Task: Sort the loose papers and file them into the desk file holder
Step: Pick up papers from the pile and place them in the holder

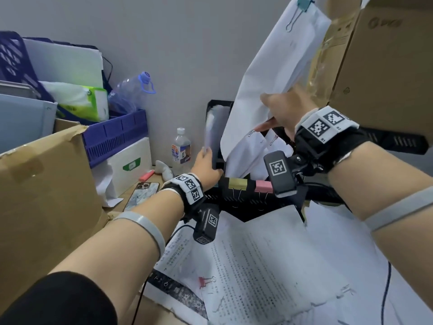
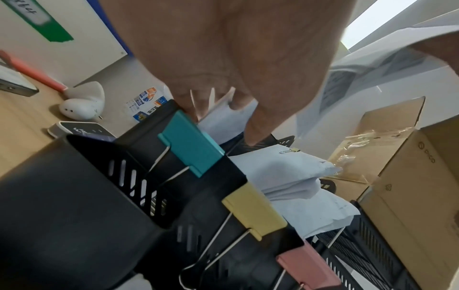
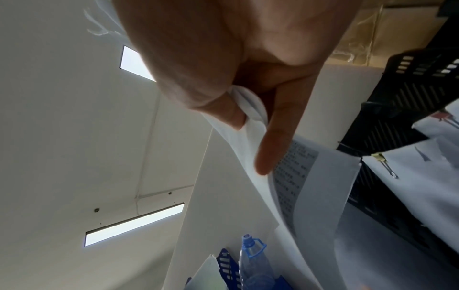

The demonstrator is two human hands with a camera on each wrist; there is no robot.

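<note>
- Our right hand pinches a clipped sheaf between thumb and fingers, holding it upright and tilted over the holder; its lower edge dips toward the slots.
- A teal clip binds the sheaf's top corner.
- Our left hand grips another bundle standing in the holder's left slot, fingers curled on its edge.
- The black holder stands on the desk between our wrists, already carrying clipped papers.
- Teal, yellow and pink clips sit along its front rim.
- Loose printed sheets lie on the desk before the holder, one with a red clip.
- To the left we see a water bottle, a phone, a cardboard box and a purple basket.
</note>
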